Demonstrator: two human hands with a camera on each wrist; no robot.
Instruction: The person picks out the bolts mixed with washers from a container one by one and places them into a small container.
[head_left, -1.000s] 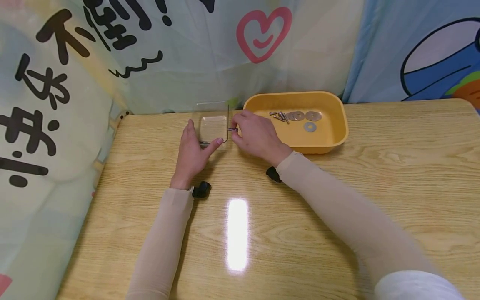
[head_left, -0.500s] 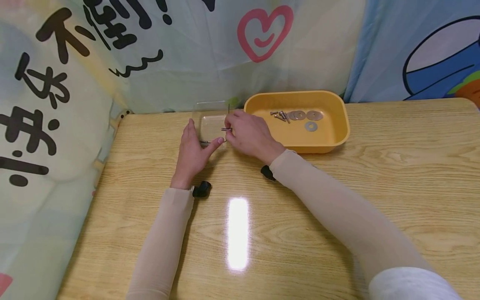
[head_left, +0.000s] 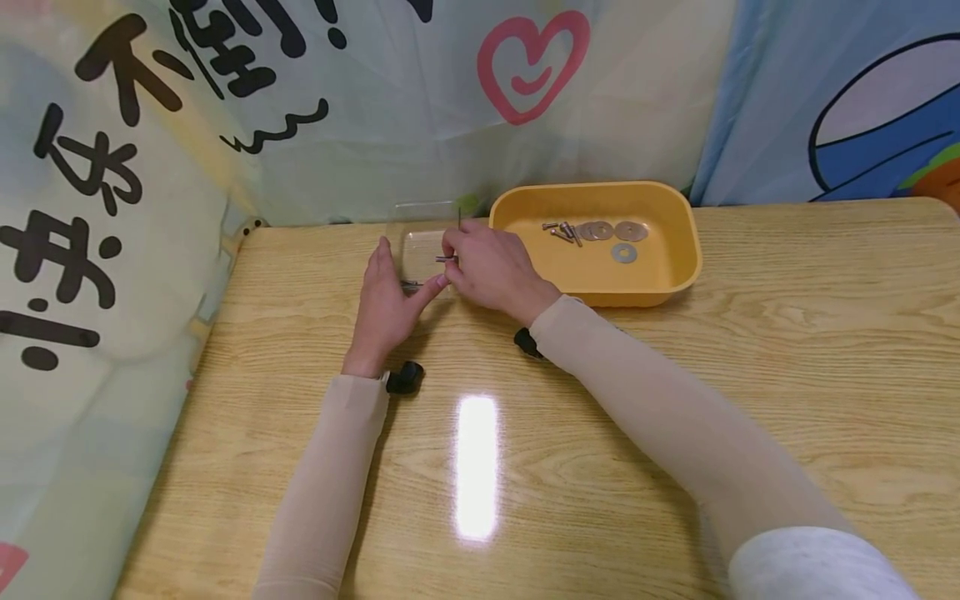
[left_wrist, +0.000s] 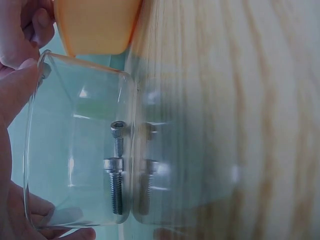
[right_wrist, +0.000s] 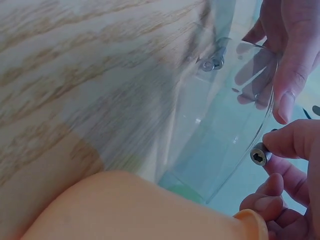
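My left hand [head_left: 384,304] holds a clear plastic box [left_wrist: 75,140] at its near side, thumb at the rim and fingers along the left wall. Two socket head screws [left_wrist: 115,186] lie on the bottom of the box in the left wrist view. Between thumb and index finger, my right hand [head_left: 491,265] pinches another socket head screw [right_wrist: 259,154], its hex recess facing the right wrist camera. This screw is at the box's right rim, close to my left thumb [right_wrist: 286,106]. The right fingers partly hide its shank.
Right of the box stands a yellow tray [head_left: 577,273] holding several screws [head_left: 564,232] and several flat washers [head_left: 624,252]. A printed curtain [head_left: 360,167] hangs along the back edge of the wooden table [head_left: 600,467].
My right hand has moved left with the screw, from beside the box's right wall to over its rim. The left hand and box stay in place.
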